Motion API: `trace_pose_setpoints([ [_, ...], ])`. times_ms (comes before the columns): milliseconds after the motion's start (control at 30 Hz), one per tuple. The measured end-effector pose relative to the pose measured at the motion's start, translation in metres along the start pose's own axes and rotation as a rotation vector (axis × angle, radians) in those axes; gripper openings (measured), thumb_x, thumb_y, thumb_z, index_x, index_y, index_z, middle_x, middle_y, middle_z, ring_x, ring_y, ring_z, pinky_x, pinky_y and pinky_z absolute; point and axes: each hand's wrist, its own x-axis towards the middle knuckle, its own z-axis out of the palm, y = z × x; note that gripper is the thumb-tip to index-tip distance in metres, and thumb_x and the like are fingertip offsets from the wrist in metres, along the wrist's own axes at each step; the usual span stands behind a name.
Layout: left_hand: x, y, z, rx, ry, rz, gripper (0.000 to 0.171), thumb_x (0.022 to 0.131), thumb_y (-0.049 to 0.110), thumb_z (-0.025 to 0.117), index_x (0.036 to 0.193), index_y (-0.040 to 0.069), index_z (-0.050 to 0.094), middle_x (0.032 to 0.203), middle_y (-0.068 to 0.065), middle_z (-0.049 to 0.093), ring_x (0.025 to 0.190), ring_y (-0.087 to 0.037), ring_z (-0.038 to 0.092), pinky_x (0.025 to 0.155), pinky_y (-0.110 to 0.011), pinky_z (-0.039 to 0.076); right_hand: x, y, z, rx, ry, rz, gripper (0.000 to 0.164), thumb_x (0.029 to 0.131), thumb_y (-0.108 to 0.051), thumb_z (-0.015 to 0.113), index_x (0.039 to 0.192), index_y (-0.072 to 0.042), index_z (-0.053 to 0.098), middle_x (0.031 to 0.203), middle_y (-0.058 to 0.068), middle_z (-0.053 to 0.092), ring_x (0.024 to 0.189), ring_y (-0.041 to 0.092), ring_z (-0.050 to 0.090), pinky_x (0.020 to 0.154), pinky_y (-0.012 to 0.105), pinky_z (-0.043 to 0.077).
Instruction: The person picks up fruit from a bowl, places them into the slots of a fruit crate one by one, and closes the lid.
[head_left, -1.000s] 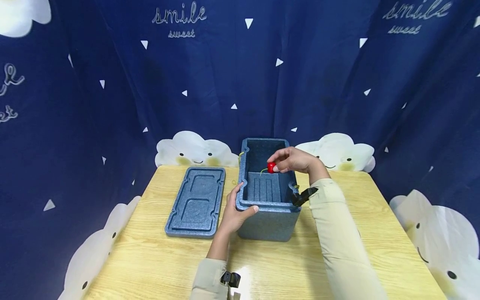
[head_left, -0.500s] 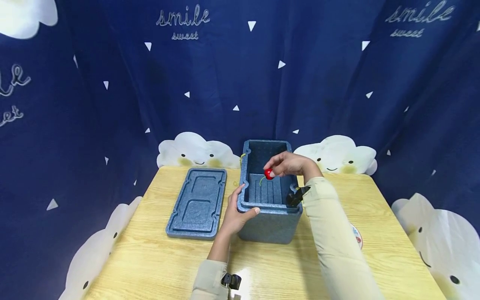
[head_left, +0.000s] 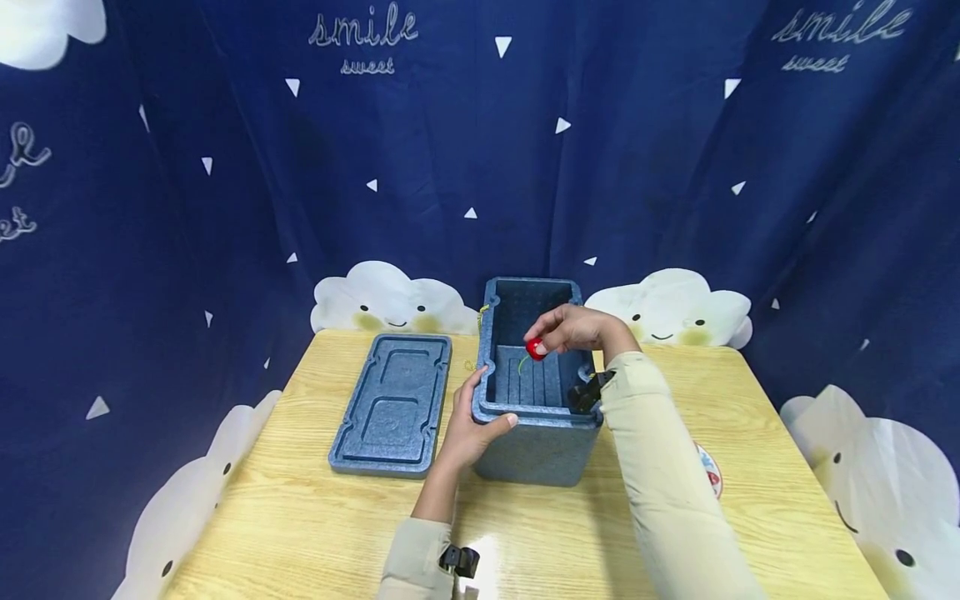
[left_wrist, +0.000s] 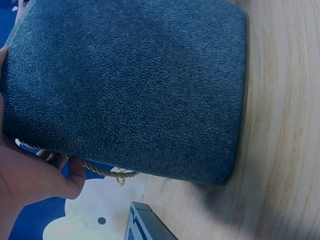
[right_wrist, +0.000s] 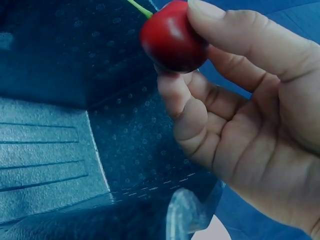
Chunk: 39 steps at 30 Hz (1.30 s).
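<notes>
Head view, our right hand [head_left: 573,328] pinching a red cherry [head_left: 536,349] over the box [head_left: 536,457], our left hand [head_left: 468,429], partly hidden, clasping its near-left corner, our right sleeve [head_left: 663,467] cutting off a round item [head_left: 711,472].

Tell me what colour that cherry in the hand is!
The cherry is shiny red; it shows best in the right wrist view.

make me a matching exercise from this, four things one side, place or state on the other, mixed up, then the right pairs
Things
1. cherry
2. lid
3. left hand
4. foam box

Places and states
A. standing open-topped on the wooden table
B. gripping the foam box near its front corner
C. pinched by the right hand
D. lying flat, left of the foam box

Pairs: 1-C, 2-D, 3-B, 4-A
</notes>
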Motion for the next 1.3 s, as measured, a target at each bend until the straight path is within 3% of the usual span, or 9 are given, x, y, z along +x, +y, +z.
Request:
trace_pose_setpoints([
  [167,0.000,0.002,-0.001,-0.003,0.002,0.000,0.080,0.074,0.011,0.075,0.143,0.012,0.034,0.139,-0.021,0.025,0.127,-0.039,0.026,0.101,-0.055,0.022,-0.002,-0.006,0.001,-0.028,0.045,0.010,0.031,0.080,-0.003,0.067,0.111,0.000,0.064,0.092,0.006,0.063,0.072,0.016,0.051,0.060,0.026,0.045],
  [300,0.000,0.001,-0.001,-0.011,-0.001,0.003,0.081,0.074,0.011,0.076,0.143,0.011,0.034,0.138,-0.021,0.027,0.123,-0.037,0.031,0.100,-0.051,0.025,-0.011,-0.011,0.004,-0.113,0.094,-0.013,0.033,0.083,-0.010,0.067,0.114,-0.001,0.062,0.098,0.007,0.061,0.075,0.015,0.051,0.063,0.027,0.046],
  [433,0.000,0.000,0.000,-0.020,-0.010,0.000,0.081,0.074,0.010,0.075,0.143,0.011,0.033,0.138,-0.021,0.027,0.123,-0.036,0.031,0.100,-0.049,0.026,-0.027,-0.012,0.006,-0.200,0.119,-0.073,0.035,0.085,-0.014,0.066,0.116,0.000,0.061,0.106,0.008,0.060,0.083,0.018,0.052,0.071,0.034,0.047],
  [600,-0.001,0.000,0.001,-0.032,-0.018,0.000,0.081,0.074,0.010,0.075,0.143,0.011,0.033,0.139,-0.021,0.025,0.124,-0.037,0.030,0.100,-0.051,0.025,-0.052,-0.005,0.008,-0.226,0.167,-0.140,0.039,0.085,-0.016,0.066,0.120,-0.001,0.058,0.112,0.010,0.061,0.095,0.023,0.055,0.078,0.039,0.047],
  [767,-0.001,0.000,0.000,-0.015,-0.007,0.001,0.080,0.074,0.011,0.075,0.143,0.013,0.034,0.138,-0.021,0.026,0.124,-0.038,0.030,0.099,-0.052,0.026,-0.073,0.007,0.011,-0.184,0.221,-0.236,0.041,0.084,-0.011,0.068,0.121,0.002,0.056,0.111,0.016,0.061,0.105,0.032,0.055,0.082,0.035,0.048],
  [867,-0.001,0.000,-0.001,-0.007,-0.001,0.010,0.080,0.075,0.011,0.075,0.143,0.013,0.034,0.138,-0.020,0.027,0.123,-0.037,0.032,0.099,-0.051,0.026,-0.084,0.016,0.017,-0.141,0.264,-0.310,0.041,0.083,-0.005,0.067,0.121,0.006,0.055,0.111,0.020,0.060,0.103,0.037,0.055,0.080,0.036,0.049],
  [1100,-0.003,-0.002,-0.002,-0.002,0.002,0.020,0.080,0.075,0.011,0.075,0.143,0.013,0.034,0.140,-0.019,0.026,0.124,-0.036,0.031,0.099,-0.052,0.026,-0.113,0.050,0.041,-0.105,0.453,-0.399,0.038,0.084,-0.004,0.067,0.118,0.011,0.055,0.111,0.025,0.058,0.094,0.023,0.059,0.076,0.029,0.050],
  [1300,-0.001,0.000,0.000,-0.017,0.006,0.016,0.081,0.074,0.010,0.076,0.143,0.012,0.034,0.138,-0.019,0.028,0.123,-0.035,0.033,0.099,-0.049,0.027,-0.139,0.078,0.055,-0.087,0.590,-0.430,0.033,0.086,-0.002,0.064,0.116,0.009,0.056,0.108,0.008,0.062,0.095,0.019,0.060,0.074,0.027,0.050],
])
